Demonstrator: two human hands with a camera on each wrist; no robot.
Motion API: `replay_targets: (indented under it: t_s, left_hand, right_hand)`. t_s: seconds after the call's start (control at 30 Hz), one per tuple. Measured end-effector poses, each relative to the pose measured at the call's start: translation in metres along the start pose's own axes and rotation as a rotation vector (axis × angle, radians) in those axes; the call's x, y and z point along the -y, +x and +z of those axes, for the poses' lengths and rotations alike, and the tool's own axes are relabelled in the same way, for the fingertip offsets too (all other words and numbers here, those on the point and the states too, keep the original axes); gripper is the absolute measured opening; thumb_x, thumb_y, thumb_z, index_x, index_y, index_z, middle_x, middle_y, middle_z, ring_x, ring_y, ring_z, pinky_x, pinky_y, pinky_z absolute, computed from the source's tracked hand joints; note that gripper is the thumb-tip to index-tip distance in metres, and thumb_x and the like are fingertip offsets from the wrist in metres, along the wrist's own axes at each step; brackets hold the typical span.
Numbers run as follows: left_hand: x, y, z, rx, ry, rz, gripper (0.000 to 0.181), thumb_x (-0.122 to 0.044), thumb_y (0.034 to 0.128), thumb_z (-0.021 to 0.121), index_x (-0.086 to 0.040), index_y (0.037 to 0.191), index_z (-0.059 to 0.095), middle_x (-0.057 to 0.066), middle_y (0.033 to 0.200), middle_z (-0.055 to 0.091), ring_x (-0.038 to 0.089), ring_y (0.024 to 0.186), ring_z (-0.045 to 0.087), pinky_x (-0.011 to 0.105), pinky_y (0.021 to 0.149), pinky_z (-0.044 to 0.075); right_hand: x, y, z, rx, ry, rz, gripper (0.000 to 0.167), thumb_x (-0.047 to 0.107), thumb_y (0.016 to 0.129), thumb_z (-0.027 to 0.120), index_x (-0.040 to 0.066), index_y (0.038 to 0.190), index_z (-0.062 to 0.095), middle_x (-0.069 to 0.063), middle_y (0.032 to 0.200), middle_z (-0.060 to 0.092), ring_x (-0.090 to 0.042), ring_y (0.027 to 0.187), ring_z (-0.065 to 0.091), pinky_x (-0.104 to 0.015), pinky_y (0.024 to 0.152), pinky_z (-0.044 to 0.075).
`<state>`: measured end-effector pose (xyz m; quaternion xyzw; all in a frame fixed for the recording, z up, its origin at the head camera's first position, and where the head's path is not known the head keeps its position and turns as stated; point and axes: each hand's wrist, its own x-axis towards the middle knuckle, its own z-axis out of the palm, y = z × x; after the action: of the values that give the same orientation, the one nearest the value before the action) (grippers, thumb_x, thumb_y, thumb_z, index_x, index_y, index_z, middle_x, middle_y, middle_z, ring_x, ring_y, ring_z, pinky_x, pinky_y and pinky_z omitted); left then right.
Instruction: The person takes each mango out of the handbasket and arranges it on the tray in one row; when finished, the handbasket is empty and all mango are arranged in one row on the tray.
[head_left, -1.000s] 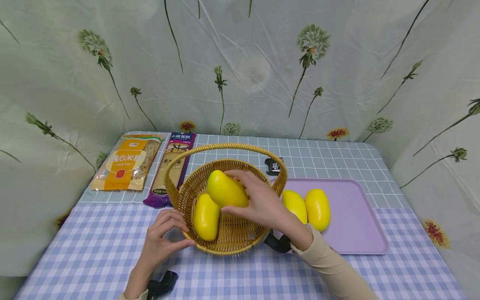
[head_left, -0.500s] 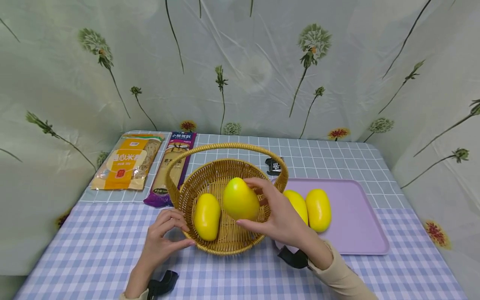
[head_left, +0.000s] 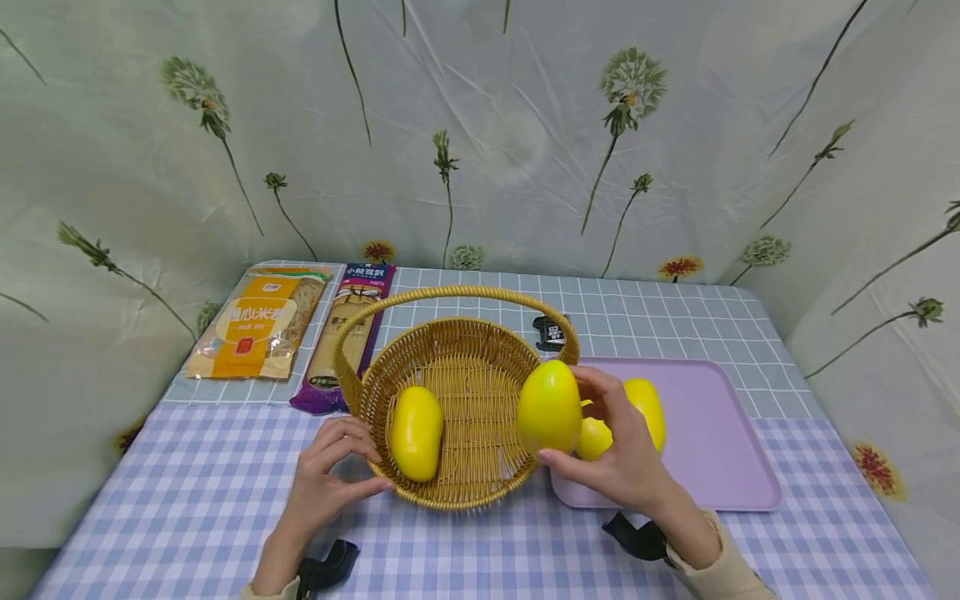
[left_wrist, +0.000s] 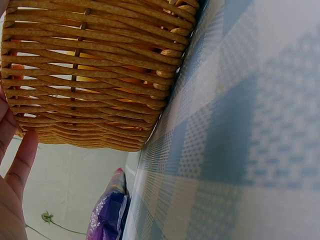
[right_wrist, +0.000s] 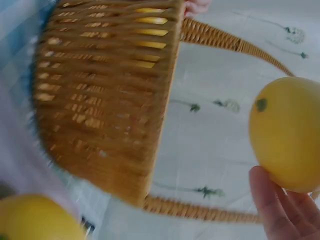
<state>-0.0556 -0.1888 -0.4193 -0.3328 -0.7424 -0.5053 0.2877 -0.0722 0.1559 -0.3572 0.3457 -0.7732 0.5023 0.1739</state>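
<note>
A yellow mango (head_left: 550,408) is pinched between the thumb and fingers of my right hand (head_left: 626,446), held up over the right rim of the wicker basket (head_left: 480,417). Inside the basket, at its left, lies another mango (head_left: 416,434). My left hand (head_left: 328,475) grips the basket's left rim with thumb and fingers. Two mangoes, one of them (head_left: 647,410) at the back, rest on the lilac tray (head_left: 720,442), partly hidden by my right hand. In the right wrist view the held mango (right_wrist: 287,132) is clear of the basket's side (right_wrist: 100,100).
The basket's tall arched handle (head_left: 457,292) spans its top. Behind and left lie an orange food packet (head_left: 251,329) and a purple pasta packet (head_left: 348,333). A small black packet (head_left: 550,333) lies behind the tray. A patterned curtain (head_left: 510,150) hangs at the back.
My right hand has moved right with its mango, from over the middle of the basket to its right rim beside the tray. The left hand has stayed at the basket's left rim.
</note>
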Motion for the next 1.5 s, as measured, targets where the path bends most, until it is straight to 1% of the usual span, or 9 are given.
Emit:
replay_targets:
  t_s: [0.13, 0.27, 0.43, 0.6, 0.73, 0.87, 1.07, 1.37, 1.5]
  left_hand:
    - [0.000, 0.000, 0.000, -0.001, -0.003, 0.001, 0.034, -0.035, 0.0724, 0.081, -0.005, 0.074, 0.063, 0.004, 0.084, 0.060, 0.028, 0.088, 0.052, 0.027, 0.094, 0.038]
    - [0.000, 0.000, 0.000, 0.002, -0.003, -0.005, 0.034, -0.034, 0.0721, 0.081, -0.005, 0.074, 0.063, 0.004, 0.084, 0.060, 0.027, 0.089, 0.052, 0.027, 0.094, 0.038]
    - [0.000, -0.001, 0.000, 0.004, 0.000, -0.009, 0.034, -0.035, 0.0719, 0.081, -0.006, 0.074, 0.063, 0.004, 0.084, 0.060, 0.022, 0.092, 0.052, 0.027, 0.095, 0.037]
    - [0.000, 0.000, 0.000, 0.005, -0.001, -0.008, 0.034, -0.034, 0.0717, 0.082, -0.006, 0.075, 0.064, 0.004, 0.084, 0.060, 0.020, 0.093, 0.052, 0.027, 0.095, 0.037]
    - [0.001, 0.000, 0.000, 0.003, -0.005, -0.003, 0.033, -0.033, 0.0713, 0.082, -0.006, 0.075, 0.063, 0.004, 0.084, 0.060, 0.019, 0.093, 0.052, 0.027, 0.095, 0.038]
    - [0.001, 0.000, 0.000, 0.004, -0.004, -0.006, 0.033, -0.033, 0.0715, 0.082, -0.006, 0.075, 0.063, 0.004, 0.084, 0.060, 0.019, 0.093, 0.052, 0.027, 0.095, 0.037]
    - [0.000, -0.001, 0.000, 0.004, -0.005, -0.014, 0.033, -0.033, 0.0714, 0.082, -0.006, 0.075, 0.063, 0.004, 0.084, 0.060, 0.019, 0.093, 0.052, 0.027, 0.095, 0.037]
    - [0.000, -0.001, 0.000, 0.005, -0.014, -0.008, 0.032, -0.032, 0.0718, 0.082, -0.007, 0.075, 0.063, 0.005, 0.084, 0.060, 0.028, 0.088, 0.051, 0.027, 0.094, 0.038]
    - [0.000, -0.001, 0.000, 0.004, -0.014, -0.013, 0.031, -0.032, 0.0713, 0.082, -0.007, 0.075, 0.064, 0.005, 0.084, 0.060, 0.028, 0.088, 0.051, 0.027, 0.094, 0.038]
  right_hand:
    - [-0.007, -0.011, -0.012, -0.056, 0.005, 0.044, 0.083, 0.015, 0.068, 0.086, -0.004, 0.133, 0.038, -0.012, 0.126, 0.051, -0.018, 0.098, 0.056, -0.021, 0.074, 0.051]
    - [-0.013, -0.022, -0.023, -0.116, -0.041, 0.110, 0.091, -0.006, 0.057, 0.085, -0.004, 0.134, 0.037, -0.010, 0.123, 0.052, -0.015, 0.098, 0.056, -0.019, 0.077, 0.050]
    - [-0.020, -0.033, -0.034, -0.196, -0.114, 0.177, 0.089, -0.016, 0.056, 0.080, -0.004, 0.134, 0.037, -0.003, 0.120, 0.053, -0.010, 0.097, 0.054, -0.014, 0.081, 0.046]
    - [-0.033, -0.042, -0.047, -0.286, -0.184, 0.221, 0.084, -0.021, 0.057, 0.074, -0.009, 0.132, 0.038, 0.004, 0.116, 0.050, -0.008, 0.092, 0.051, -0.009, 0.078, 0.044]
    - [-0.042, -0.049, -0.059, -0.355, -0.245, 0.352, 0.081, -0.016, 0.065, 0.075, -0.002, 0.135, 0.039, 0.004, 0.109, 0.049, -0.009, 0.086, 0.049, -0.008, 0.072, 0.042]
    - [-0.057, -0.059, -0.071, -0.407, -0.299, 0.496, 0.075, 0.000, 0.073, 0.078, 0.009, 0.138, 0.040, -0.004, 0.107, 0.049, -0.012, 0.084, 0.045, -0.010, 0.067, 0.040]
    - [-0.084, -0.076, -0.086, -0.404, -0.425, 0.611, 0.073, 0.023, 0.080, 0.077, 0.023, 0.142, 0.038, -0.007, 0.108, 0.048, -0.010, 0.080, 0.044, -0.012, 0.063, 0.039]
    - [-0.092, -0.079, -0.098, -0.315, -0.527, 0.785, 0.075, 0.038, 0.084, 0.071, 0.007, 0.142, 0.035, -0.017, 0.112, 0.044, -0.022, 0.084, 0.039, -0.031, 0.060, 0.037]
    - [-0.092, -0.077, -0.102, -0.243, -0.553, 0.807, 0.076, 0.040, 0.085, 0.069, 0.002, 0.141, 0.035, -0.019, 0.109, 0.045, -0.025, 0.082, 0.041, -0.034, 0.060, 0.037]
